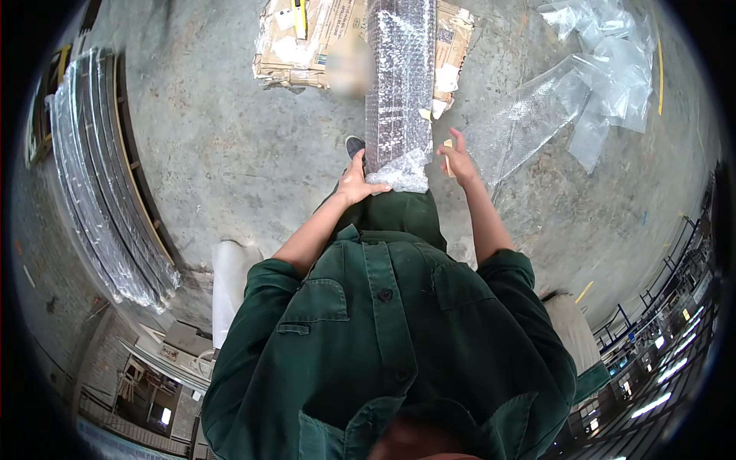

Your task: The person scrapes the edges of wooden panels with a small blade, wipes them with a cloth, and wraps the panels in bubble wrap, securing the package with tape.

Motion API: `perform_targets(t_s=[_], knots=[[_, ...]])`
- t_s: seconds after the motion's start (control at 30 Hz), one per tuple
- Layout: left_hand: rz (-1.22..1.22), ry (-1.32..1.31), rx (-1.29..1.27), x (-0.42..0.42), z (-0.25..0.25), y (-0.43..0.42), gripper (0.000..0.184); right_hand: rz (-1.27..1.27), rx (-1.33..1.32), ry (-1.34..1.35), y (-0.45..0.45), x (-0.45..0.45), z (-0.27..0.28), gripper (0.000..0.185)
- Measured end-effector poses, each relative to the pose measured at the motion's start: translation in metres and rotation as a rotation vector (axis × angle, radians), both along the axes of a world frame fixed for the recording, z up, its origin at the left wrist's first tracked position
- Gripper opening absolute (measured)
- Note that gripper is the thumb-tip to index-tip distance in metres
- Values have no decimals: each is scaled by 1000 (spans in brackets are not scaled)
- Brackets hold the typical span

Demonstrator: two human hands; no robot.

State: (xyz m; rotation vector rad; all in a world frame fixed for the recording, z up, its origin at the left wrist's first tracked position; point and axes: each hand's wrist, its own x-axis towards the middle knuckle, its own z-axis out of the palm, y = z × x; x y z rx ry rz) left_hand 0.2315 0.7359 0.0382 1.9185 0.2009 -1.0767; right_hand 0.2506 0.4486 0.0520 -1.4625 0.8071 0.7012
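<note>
A long bubble-wrapped package (399, 92) runs away from my body, its near end against my legs, with bunched wrap there. My left hand (354, 182) grips that near end at its left corner, thumb across the end and fingers along the side. Just right of the package, my right hand (460, 162) is closed round a cream roll of tape (448, 156), seen edge-on. A small cream piece of tape (425, 114) sticks to the package's right edge. Under the far part of the package lies flattened cardboard (337, 34).
A yellow utility knife (300, 19) rests on the cardboard. Loose bubble wrap (529, 115) and clear plastic sheeting (613, 77) spread over the floor at right. Long plastic-wrapped pieces (100, 176) lie at left. A white roll (228, 284) stands near my left elbow.
</note>
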Motion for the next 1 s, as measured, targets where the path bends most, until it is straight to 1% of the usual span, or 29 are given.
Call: perform_targets(t_s=[0.03,0.07,0.13,0.17,0.2,0.3,0.33,0.43,0.47,0.57,0.6,0.67,0.7,0.73,0.77,0.8,0.9,0.93,0.97,1.0], knots=[[-54,-74,48,-1,-1,0,121,29,21,-82,-6,-4,7,57],[-104,-166,129,9,29,-6,109,58,41,-159,-15,-12,13,56],[-173,-411,136,20,50,-12,98,121,74,-265,-18,-29,41,53],[-204,-534,140,25,61,-15,92,157,89,-299,-11,-25,74,50],[-161,-618,39,36,83,-24,67,194,107,-335,-2,-22,99,47],[21,-304,-411,46,99,-54,52,181,134,-417,23,-26,127,50],[152,-192,-524,47,114,-64,36,204,137,-401,27,-26,134,51],[37,-191,-484,47,115,-69,31,376,38,-529,40,-28,145,51],[167,-138,-525,42,112,-70,21,438,-72,-511,42,-30,148,52],[220,53,-538,26,109,-54,15,525,-102,-620,50,-42,147,50],[160,34,-465,20,106,-49,11,587,-133,-586,53,-47,147,49],[76,27,-390,8,106,-32,9,709,-193,-517,59,-54,146,46],[35,21,-352,4,102,-22,8,774,-239,-548,58,-57,144,44],[60,110,-376,-10,79,-8,9,835,-284,-574,57,-61,142,42],[10,163,-251,-8,90,0,11,895,-327,-600,55,-66,141,40],[34,150,-205,-13,80,9,12,973,-450,-572,51,-69,140,37],[100,62,-59,-30,38,26,13,996,-567,-577,23,-75,127,35],[123,25,-10,-33,24,30,12,1032,-574,-401,13,-74,122,32],[136,-103,4,-35,10,33,12,1021,-616,-479,0,-72,117,30],[166,-108,28,-28,7,28,10,1007,-656,-557,-13,-71,112,28]])
